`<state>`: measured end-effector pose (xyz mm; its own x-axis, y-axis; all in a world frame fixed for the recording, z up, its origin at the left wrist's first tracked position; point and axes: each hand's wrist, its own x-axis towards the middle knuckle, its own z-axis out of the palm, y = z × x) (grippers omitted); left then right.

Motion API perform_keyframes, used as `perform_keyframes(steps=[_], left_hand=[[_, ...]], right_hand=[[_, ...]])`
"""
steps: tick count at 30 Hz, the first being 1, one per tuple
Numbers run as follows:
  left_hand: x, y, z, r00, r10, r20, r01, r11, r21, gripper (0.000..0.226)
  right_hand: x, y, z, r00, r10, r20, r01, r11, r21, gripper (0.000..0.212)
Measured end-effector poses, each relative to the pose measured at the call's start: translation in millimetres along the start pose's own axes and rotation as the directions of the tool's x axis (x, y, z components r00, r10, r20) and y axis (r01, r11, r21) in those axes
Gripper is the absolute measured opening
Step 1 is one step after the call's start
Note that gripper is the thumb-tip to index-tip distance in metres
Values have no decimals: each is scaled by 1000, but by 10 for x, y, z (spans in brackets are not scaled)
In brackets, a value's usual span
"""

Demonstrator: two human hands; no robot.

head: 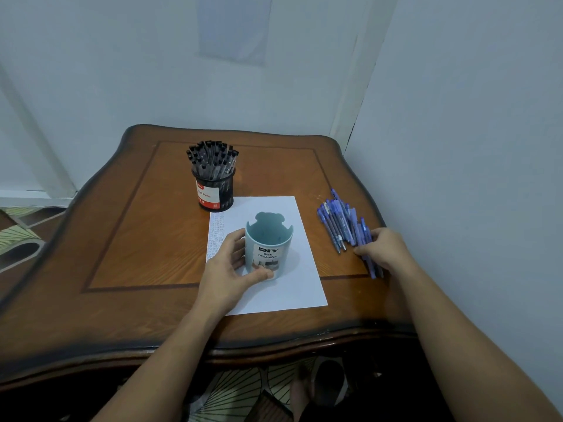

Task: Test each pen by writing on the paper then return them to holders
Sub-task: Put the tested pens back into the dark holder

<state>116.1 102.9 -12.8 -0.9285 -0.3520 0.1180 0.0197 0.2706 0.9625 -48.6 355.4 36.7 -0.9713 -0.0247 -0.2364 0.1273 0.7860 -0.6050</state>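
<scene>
A wooden table (pixel 137 239) stands in a corner of pale walls (pixel 457 117), over a leaf-patterned floor (pixel 18 233).

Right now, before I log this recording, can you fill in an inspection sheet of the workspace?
Surface: wooden table with an inlaid border.
Job's things: white paper with rows of marks along its left edge; pale blue organizer standing on it, no pens visible inside; black mesh holder full of black-capped pens at the paper's far left corner; blue pens piled on the table right of the paper.
Clutter: nothing seen.
Grippers: left hand grips the organizer; right hand curls over the near blue pens.
Cables: nothing seen.
Surroundings: pale walls; patterned floor.
</scene>
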Motion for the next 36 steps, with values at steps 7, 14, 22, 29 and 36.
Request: perform_keyframes(steps=[7,14,22,29,36], left_hand=[[-8,8,1,1000,7,0,-7,1000,-9,81],[3,4,-1,1000,2,-1,-2,1000,-13,81],[6,-2,1,1000,-6,3,6,1000,-17,82],[13,-11,-4,1000,-11,11,11,1000,-17,83],[15,-20,-12,1000,-7,7,7,1000,-24,81]], right_hand=[[53,7,-11,999,39,7,-37,978,-203,22],[132,68,-82,993,114,44,-103,973,-207,21],[174,83,-162,985,121,122,-80,951,-298,21],[257,59,-276,970,146,196,-135,989,-67,10],[431,-142,-84,991,50,128,-45,998,-39,26]])
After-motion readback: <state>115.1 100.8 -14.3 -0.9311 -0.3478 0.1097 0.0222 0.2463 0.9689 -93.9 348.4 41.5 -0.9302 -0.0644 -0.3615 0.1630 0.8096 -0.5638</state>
